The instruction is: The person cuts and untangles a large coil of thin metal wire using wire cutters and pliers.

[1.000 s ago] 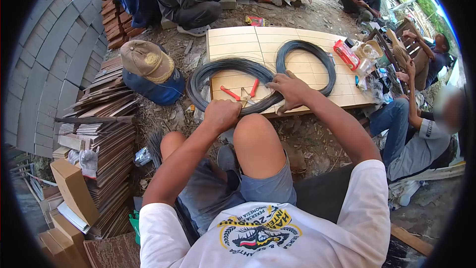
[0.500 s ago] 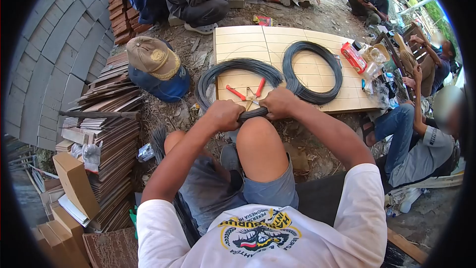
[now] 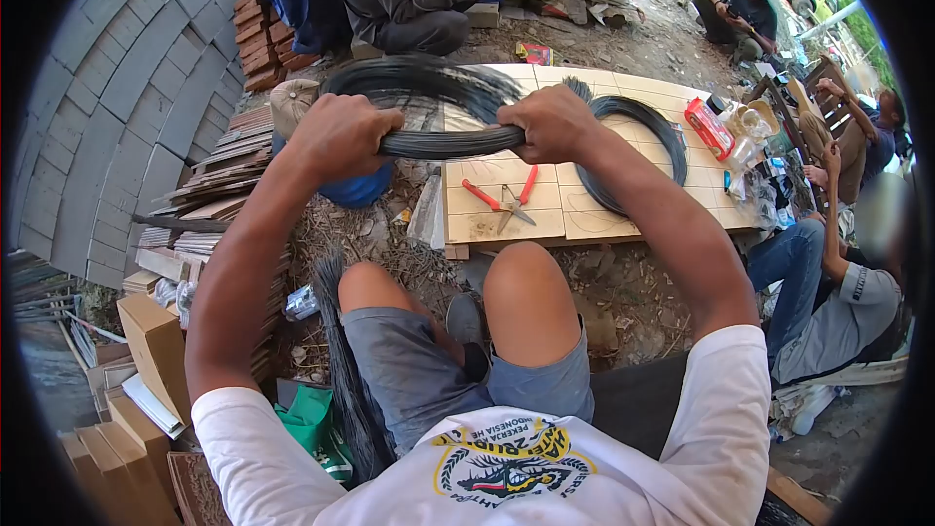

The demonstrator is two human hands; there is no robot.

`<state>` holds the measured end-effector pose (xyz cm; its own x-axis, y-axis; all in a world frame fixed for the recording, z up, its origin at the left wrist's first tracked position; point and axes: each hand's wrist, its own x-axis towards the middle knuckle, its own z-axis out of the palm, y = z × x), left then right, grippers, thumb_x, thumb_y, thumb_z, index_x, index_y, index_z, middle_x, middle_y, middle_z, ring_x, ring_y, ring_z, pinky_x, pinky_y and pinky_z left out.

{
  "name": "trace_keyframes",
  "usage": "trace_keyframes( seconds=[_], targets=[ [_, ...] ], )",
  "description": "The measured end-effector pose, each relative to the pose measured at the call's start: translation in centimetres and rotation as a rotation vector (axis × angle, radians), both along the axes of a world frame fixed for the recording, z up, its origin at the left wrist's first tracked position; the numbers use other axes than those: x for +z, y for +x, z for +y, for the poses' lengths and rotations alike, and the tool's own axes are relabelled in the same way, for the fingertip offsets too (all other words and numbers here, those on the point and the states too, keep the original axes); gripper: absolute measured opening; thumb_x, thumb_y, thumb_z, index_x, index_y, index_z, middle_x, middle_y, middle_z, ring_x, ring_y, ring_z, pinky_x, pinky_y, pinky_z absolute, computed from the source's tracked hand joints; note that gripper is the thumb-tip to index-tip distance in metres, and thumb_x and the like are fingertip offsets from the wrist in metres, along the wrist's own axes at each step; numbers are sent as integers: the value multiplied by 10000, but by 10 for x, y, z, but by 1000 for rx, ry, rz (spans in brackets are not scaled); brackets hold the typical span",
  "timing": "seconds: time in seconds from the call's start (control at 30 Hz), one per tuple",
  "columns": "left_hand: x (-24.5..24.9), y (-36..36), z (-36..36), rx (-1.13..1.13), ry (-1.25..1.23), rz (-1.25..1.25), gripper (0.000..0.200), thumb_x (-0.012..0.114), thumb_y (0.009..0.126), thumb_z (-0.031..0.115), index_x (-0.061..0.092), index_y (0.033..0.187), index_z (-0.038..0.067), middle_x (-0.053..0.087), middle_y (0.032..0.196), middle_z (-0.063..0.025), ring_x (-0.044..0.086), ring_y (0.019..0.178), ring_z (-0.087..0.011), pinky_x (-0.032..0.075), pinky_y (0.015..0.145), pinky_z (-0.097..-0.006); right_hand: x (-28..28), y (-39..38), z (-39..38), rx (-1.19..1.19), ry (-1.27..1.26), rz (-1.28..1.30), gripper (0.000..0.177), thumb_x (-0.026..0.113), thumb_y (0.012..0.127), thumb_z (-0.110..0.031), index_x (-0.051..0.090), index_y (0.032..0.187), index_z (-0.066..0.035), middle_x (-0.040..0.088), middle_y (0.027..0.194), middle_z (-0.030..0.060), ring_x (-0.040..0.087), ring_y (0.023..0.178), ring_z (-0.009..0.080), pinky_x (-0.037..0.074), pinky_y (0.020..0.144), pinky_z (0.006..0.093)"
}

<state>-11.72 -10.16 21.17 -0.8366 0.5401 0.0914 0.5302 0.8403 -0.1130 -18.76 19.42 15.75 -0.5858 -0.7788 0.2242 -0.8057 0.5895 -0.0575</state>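
Left hand [image 3: 349, 131], right hand [image 3: 551, 124] clenched round dark wire coil [image 3: 452, 144]. Below right: lined tan tabletop [image 3: 545, 206], red-handled cutters [image 3: 508, 203]. Beyond left: brick stack [image 3: 255, 47].

I count two hands of my own, one left hand [image 3: 351, 131] and one right hand [image 3: 557, 122], two knees [image 3: 527, 281] and two wire coils, one held coil [image 3: 453, 143] and one table coil [image 3: 672, 139]. I see one pair of cutters [image 3: 510, 202] with two red handles [image 3: 480, 195], one table [image 3: 502, 226], two red packs [image 3: 709, 129], one green bag [image 3: 312, 426] and at least four other people [image 3: 838, 302]. The bricks [image 3: 255, 34] and boards [image 3: 219, 158] are piled too tightly for me to count.
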Motion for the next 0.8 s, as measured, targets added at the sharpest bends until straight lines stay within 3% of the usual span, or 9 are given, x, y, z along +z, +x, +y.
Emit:
trace_keyframes(
  seconds=[0.17, 0.27, 0.37, 0.4, 0.57, 0.7, 0.8],
  targets=[
    [-22, 4, -7, -61, 118, 281, 166, 710, 719, 183, 663, 871, 139, 666, 681, -92, 684, 724, -323, 507, 627, -477, 22, -19, -13, 85, 65, 108, 125, 686, 720, -244, 654, 768, -133, 662, 691, 104, 670, 712, 342, 504, 626, 469],
    [-75, 3, 16, 16, 89, 141, 95, 657, 773, 177, 664, 858, 136, 665, 665, -104, 684, 663, -307, 508, 597, -455, -3, -22, 4, 58, 246, 63, 174, 695, 678, -217, 712, 838, -151, 683, 711, 102, 686, 723, 316, 522, 646, 445],
    [-143, -3, 30, -21, 213, 89, 70, 625, 811, 183, 655, 836, 124, 671, 669, -115, 682, 646, -310, 512, 596, -458, -43, -13, 19, 50, 298, -22, 225, 660, 737, -195, 753, 941, -183, 716, 769, 106, 701, 759, 305, 537, 657, 438],
    [-168, -6, 33, -11, 227, 36, 125, 654, 772, 157, 687, 891, 178, 679, 694, -92, 681, 685, -318, 520, 631, -452, -62, -9, 22, 21, 323, -61, 211, 650, 756, -200, 753, 940, -183, 718, 773, 104, 703, 763, 304, 538, 664, 436],
    [-239, 11, 48, 39, 112, -172, 95, 646, 795, 177, 701, 872, 177, 712, 775, -94, 702, 756, -282, 527, 709, -438, -139, 22, 36, -29, 408, -210, 178, 623, 806, -221, 735, 928, -155, 722, 779, 99, 712, 762, 302, 544, 681, 439],
    [-237, 43, 43, 9, 152, -229, 104, 645, 784, 160, 700, 871, 164, 719, 783, -95, 711, 775, -262, 514, 769, -412, -132, 47, 33, -1, 442, -274, 218, 679, 728, -254, 728, 888, -114, 716, 780, 119, 709, 754, 313, 550, 694, 446],
    [-228, 42, 41, 16, 143, -189, 133, 647, 749, 131, 697, 871, 140, 706, 757, -105, 698, 742, -282, 508, 746, -415, -130, 32, 28, -6, 447, -349, 244, 679, 681, -273, 729, 854, -109, 695, 743, 124, 700, 772, 318, 550, 701, 442]
  ],
)
